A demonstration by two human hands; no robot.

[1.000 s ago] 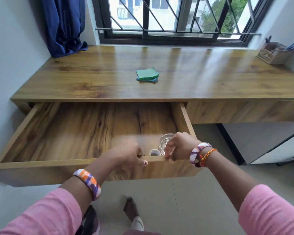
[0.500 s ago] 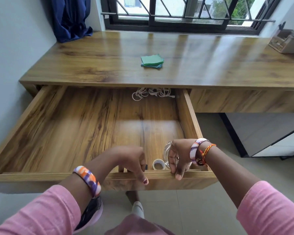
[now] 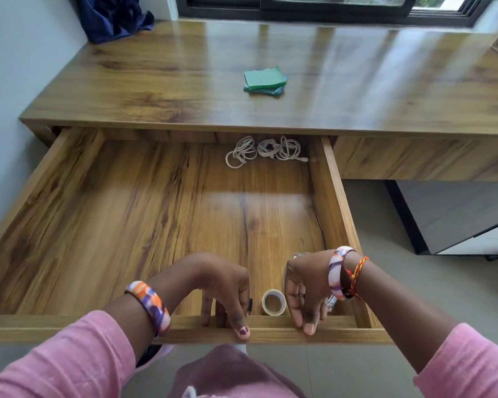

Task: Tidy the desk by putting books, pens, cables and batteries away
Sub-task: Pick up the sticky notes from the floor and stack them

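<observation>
Both hands hook over the front rail of a wide wooden drawer [image 3: 78, 225] that stands pulled out from the desk [image 3: 184, 90]: the left hand [image 3: 222, 285] and the right hand [image 3: 305, 288] each grip the rail with fingers curled inside and thumbs on its top edge. Between them a roll of tape [image 3: 273, 302] stands in the drawer's front, and what may be a clear glass item, mostly hidden, lies behind the right hand. White cables [image 3: 266, 149] lie coiled at the drawer's back right, and green notes [image 3: 265, 81] sit on the desk.
</observation>
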